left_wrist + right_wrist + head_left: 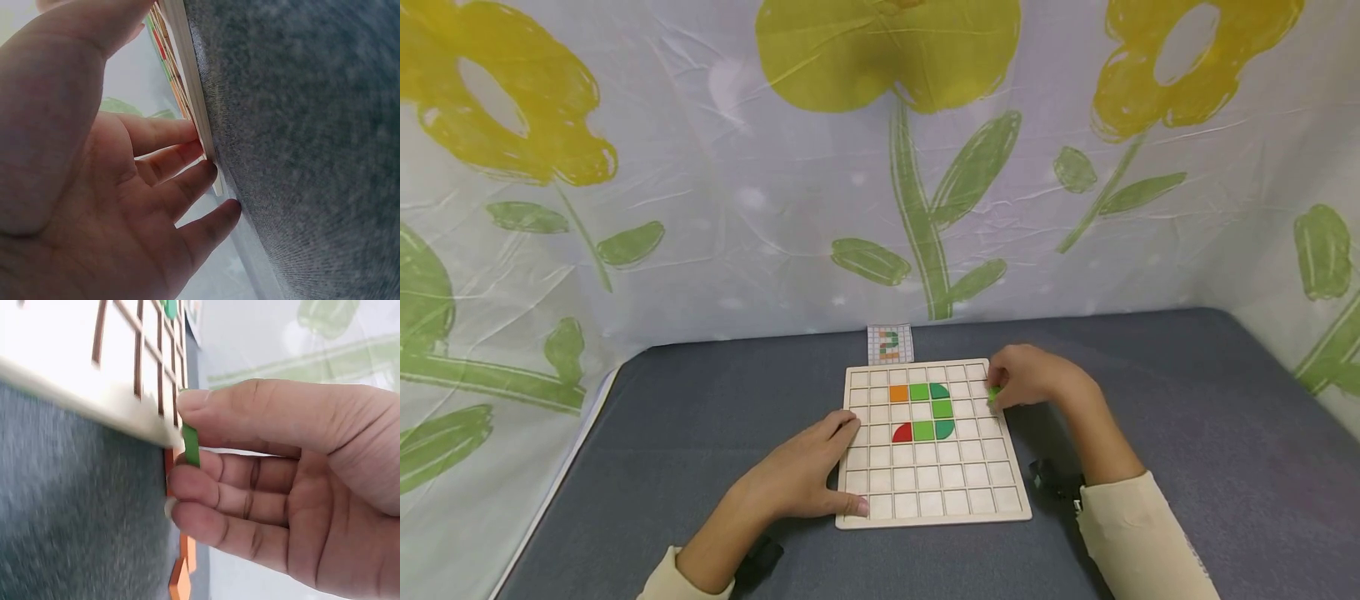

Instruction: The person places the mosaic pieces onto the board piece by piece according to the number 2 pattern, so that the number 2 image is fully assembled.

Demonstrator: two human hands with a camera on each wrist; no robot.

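A wooden grid board [928, 479] lies flat on the table. Set in its cells are an orange square tile [898, 393], green tiles [942, 409] both square and rounded, and a red rounded tile [902, 432]. At the board's left edge my left hand [805, 471] rests with spread, nearly straight fingers [165, 134] touching the side and the thumb over the near corner. My right hand [1030, 377] pinches a green tile [191, 445] between thumb and fingers at the board's far right edge.
Behind the board lies a small pattern card [890, 344] with a printed grid and coloured shape. Loose orange tiles [180, 581] are on the table past my right fingers. A floral cloth [737, 208] hangs behind the dark table [700, 400].
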